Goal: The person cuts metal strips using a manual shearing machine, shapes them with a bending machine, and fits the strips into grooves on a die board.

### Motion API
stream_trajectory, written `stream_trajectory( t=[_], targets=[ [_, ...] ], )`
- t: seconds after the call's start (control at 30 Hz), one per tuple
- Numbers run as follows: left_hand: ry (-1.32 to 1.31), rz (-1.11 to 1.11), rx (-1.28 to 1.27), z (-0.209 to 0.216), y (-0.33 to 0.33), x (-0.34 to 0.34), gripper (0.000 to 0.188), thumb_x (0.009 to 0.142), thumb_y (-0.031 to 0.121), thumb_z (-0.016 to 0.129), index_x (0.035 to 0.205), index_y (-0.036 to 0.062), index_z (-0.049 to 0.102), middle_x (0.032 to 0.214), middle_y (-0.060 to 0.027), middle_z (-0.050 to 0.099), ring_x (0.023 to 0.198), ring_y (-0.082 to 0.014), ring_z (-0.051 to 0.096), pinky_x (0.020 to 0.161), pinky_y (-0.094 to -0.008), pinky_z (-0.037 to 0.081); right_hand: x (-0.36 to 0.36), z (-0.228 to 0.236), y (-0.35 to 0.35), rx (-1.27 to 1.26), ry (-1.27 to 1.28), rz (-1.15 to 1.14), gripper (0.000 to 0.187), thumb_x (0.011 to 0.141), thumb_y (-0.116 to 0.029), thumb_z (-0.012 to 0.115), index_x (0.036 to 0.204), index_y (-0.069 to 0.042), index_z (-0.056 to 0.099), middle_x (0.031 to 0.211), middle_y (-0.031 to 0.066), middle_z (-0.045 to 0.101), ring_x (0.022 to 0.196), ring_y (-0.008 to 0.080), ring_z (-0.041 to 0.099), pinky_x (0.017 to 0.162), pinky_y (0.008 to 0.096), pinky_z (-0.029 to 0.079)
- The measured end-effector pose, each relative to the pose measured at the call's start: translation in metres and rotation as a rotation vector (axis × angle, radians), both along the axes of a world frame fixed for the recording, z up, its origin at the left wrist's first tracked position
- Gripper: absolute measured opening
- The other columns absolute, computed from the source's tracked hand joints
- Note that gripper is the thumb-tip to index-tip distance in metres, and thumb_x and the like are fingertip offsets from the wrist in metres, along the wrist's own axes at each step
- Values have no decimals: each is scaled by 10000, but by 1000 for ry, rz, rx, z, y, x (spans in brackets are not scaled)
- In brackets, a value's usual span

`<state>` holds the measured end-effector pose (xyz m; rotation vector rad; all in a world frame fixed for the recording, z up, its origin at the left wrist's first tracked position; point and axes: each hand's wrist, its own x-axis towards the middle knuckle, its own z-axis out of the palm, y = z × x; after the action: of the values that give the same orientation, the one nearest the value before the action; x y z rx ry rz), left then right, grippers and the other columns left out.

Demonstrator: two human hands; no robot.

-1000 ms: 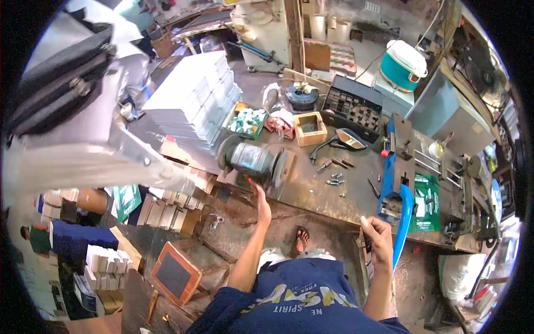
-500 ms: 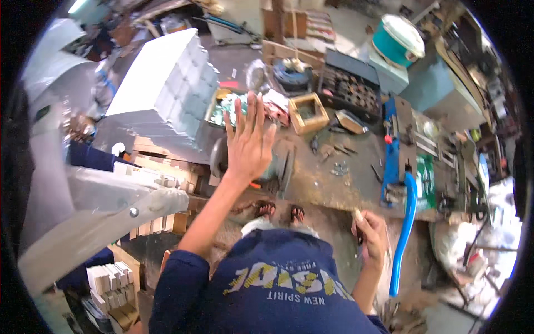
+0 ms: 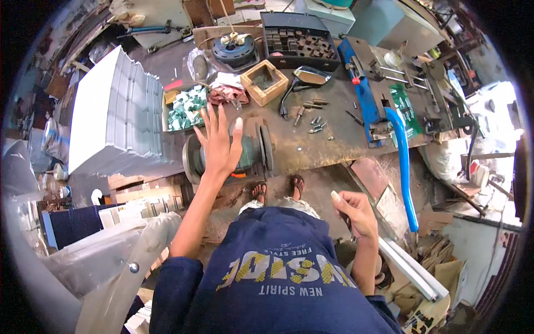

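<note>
My left hand is stretched out with its fingers spread, palm down, over a bench grinder at the workbench's near edge. It holds nothing; whether it touches the grinder I cannot tell. Just beyond the fingertips stands a shallow box of small pale green pieces, beside a crumpled pink cloth. My right hand is in front of the bench, away from the tools. Its fingers are curled in and the thumb lies along the top. Anything inside that grip is hidden.
A tall stack of white sheets stands on the left. Further back are a square wooden box, a black-framed mirror and a dark case of metal blocks. A blue tube hangs off the bench's right side.
The view has shifted, so the bench sits further left and higher. My left hand stays spread near the grinder, which shows more plainly. My right hand stays curled, in front of the bench.
</note>
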<state>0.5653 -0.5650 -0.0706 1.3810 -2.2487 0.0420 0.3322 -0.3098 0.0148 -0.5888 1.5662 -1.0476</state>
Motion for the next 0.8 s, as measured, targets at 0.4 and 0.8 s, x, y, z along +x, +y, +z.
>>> stream_trajectory(
  t=[0.4, 0.8],
  targets=[
    [525, -1608, 534, 281, 105, -25, 320, 1018, 218, 454, 1142, 7, 661, 998, -145, 704, 944, -243, 668, 876, -356, 504, -14, -20, 12, 143, 99, 14, 352, 840, -382, 806, 789, -37, 758, 661, -38, 621, 624, 31, 507, 544, 224, 359],
    [704, -1649, 261, 290, 113, -52, 314, 1010, 248, 459, 1118, 28, 655, 1014, -133, 692, 959, -236, 647, 876, -371, 499, -39, -30, 8, 166, 59, -81, 300, 795, -289, 858, 766, -13, 745, 638, -48, 626, 555, 17, 472, 511, 208, 332]
  ],
)
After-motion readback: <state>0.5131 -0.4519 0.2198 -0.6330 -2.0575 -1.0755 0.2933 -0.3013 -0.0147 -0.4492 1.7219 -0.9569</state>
